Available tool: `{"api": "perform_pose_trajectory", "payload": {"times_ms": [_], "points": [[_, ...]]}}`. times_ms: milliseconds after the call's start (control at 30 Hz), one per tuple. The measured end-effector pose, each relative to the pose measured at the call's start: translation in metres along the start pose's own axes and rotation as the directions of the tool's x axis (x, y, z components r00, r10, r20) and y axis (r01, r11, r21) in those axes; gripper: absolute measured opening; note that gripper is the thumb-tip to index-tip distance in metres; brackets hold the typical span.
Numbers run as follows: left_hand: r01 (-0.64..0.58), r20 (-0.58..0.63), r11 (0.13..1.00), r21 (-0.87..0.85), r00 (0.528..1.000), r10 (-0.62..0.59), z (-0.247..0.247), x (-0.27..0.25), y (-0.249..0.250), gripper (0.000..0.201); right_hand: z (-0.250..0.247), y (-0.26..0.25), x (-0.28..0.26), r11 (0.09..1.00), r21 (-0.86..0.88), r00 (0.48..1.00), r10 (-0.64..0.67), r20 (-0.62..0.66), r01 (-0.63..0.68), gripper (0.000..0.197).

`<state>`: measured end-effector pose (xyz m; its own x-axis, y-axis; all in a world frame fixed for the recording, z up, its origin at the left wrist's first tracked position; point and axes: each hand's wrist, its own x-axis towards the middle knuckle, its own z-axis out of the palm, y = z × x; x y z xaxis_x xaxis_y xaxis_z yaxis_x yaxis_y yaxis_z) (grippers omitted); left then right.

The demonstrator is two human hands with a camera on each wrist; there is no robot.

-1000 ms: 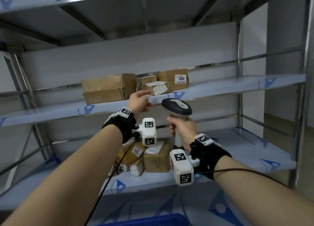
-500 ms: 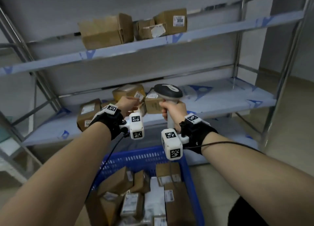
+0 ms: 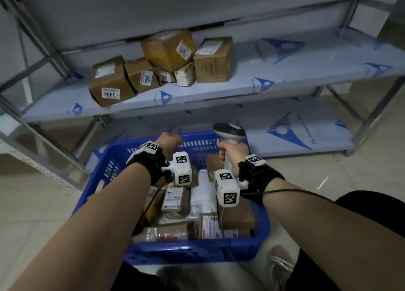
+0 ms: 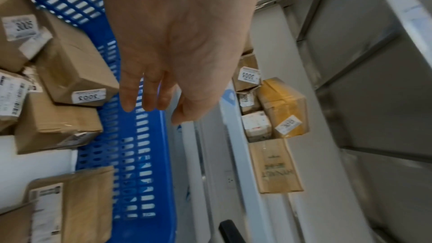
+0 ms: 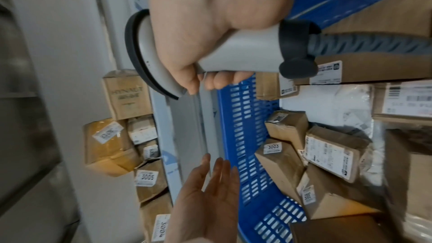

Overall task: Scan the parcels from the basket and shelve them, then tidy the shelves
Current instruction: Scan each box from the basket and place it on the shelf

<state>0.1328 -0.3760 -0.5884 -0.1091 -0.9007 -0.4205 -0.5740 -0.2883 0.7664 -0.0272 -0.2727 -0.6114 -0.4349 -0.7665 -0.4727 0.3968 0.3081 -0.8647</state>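
The right hand grips the scanner upright by its handle; the left hand hangs with fingers relaxed and empty over the basket, where the parcels lie heaped. A blind reach could topple the heap or lift a parcel label-down, wasting a scan. The scanner's cable trails across the parcels and may, it seems, snag one. On the shelf, the yellow box leans on smaller ones and could slide if nudged.

basket: blue perforated plastic | parcels: matt brown cardboard, paper labels | shelf: smooth filmed metal
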Motion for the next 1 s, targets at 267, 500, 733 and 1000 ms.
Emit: {"api": "perform_pose_trajectory", "payload": {"times_ms": [267, 500, 733, 1000], "points": [[0.127, 0.098, 0.990, 0.056, 0.986, -0.132, 0.034, 0.062, -0.050, 0.031, 0.008, 0.050, 0.064, 0.978, 0.008, 0.974, 0.208, -0.090, -0.208, 0.028], [0.183, 0.109, 0.975, 0.125, 0.974, -0.197, 0.047, 0.111, -0.097, 0.014, 0.016, 0.075, 0.110, 0.917, -0.150, 0.929, 0.362, -0.075, -0.370, 0.028], [0.298, -0.138, 0.919, 0.258, 0.953, -0.270, 0.026, 0.155, -0.141, 0.036, 0.056, 0.109, 0.135, 0.912, -0.146, 0.922, 0.387, -0.007, -0.384, 0.026], [0.389, -0.165, 0.818, 0.424, 0.921, -0.352, -0.001, 0.193, -0.159, 0.079, 0.080, 0.127, 0.155, 0.901, -0.162, 0.913, 0.409, 0.013, -0.401, 0.020]]}}
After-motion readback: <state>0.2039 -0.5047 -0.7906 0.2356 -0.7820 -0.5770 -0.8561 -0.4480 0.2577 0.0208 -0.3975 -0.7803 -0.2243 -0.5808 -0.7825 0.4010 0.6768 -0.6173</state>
